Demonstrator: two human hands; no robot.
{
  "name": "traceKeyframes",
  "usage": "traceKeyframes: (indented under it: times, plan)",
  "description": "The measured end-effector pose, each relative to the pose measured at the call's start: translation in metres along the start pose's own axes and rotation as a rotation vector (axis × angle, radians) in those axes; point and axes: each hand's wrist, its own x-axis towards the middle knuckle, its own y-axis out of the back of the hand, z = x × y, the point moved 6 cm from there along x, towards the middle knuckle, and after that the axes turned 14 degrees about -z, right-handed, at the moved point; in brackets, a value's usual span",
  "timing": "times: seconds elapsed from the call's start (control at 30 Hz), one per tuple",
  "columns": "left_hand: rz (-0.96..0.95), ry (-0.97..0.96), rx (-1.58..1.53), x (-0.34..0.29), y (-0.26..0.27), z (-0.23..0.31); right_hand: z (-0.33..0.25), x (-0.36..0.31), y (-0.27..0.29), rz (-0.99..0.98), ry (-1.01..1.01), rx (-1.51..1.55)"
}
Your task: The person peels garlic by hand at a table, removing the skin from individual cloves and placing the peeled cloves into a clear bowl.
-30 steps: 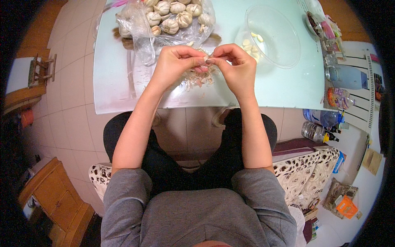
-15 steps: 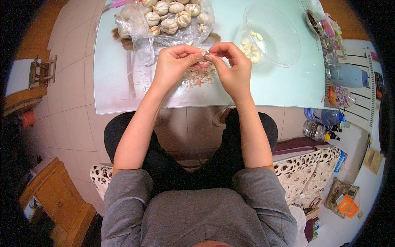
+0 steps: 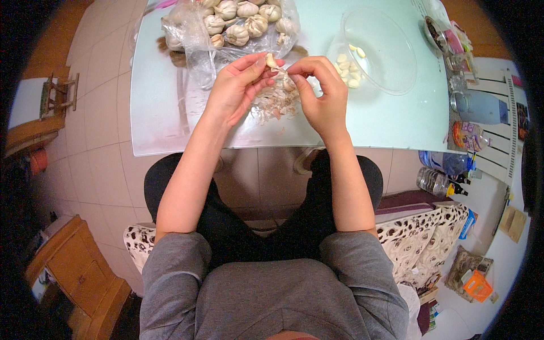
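Between the thumb and fingers of my left hand (image 3: 241, 85) is a pale garlic clove (image 3: 271, 60), partly bare. A strip of garlic skin (image 3: 281, 70) runs from the clove to my right hand (image 3: 320, 85), which pinches its end. Below my hands lies a pile of papery garlic skins (image 3: 275, 102) on the table. A clear plastic bag (image 3: 198, 59) full of whole garlic bulbs (image 3: 237, 35) lies beyond my left hand. To the right of my right hand, peeled cloves (image 3: 349, 73) rest in a clear plastic bowl (image 3: 391, 92).
The glass-topped table (image 3: 396, 127) has its near edge just before my knees. A small dish (image 3: 434, 33), a large jar (image 3: 481, 106) and several bottles (image 3: 445, 161) stand along the right. A patterned cloth seat (image 3: 419, 232) is at my right side.
My hands have drawn slightly apart. The clove now shows in my left fingers, with a strip of skin pulled toward my right hand. The view has shifted slightly.
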Motion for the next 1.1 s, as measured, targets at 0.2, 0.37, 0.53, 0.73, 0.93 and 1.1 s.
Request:
traceKeyframes:
  times: [0.2,0.37,0.53,0.73,0.93,1.1]
  plan:
    - [0.048,0.021,0.046,-0.001,0.001,-0.002,0.020,-0.002,0.000,0.027,-0.131,0.089]
    - [0.092,0.005,0.486,-0.002,-0.006,0.004,0.029,-0.005,-0.005,-0.008,-0.262,0.257]
    - [0.089,-0.029,0.730,-0.003,-0.015,0.010,0.044,-0.011,-0.007,-0.063,-0.451,0.431]
    - [0.066,-0.051,0.780,-0.005,-0.017,0.011,0.045,-0.012,-0.010,-0.080,-0.479,0.457]
    - [0.073,-0.089,0.775,-0.006,-0.022,0.013,0.045,-0.013,-0.012,-0.029,-0.479,0.527]
    - [0.038,-0.200,0.761,-0.007,-0.023,0.018,0.046,-0.013,-0.018,-0.013,-0.537,0.755]
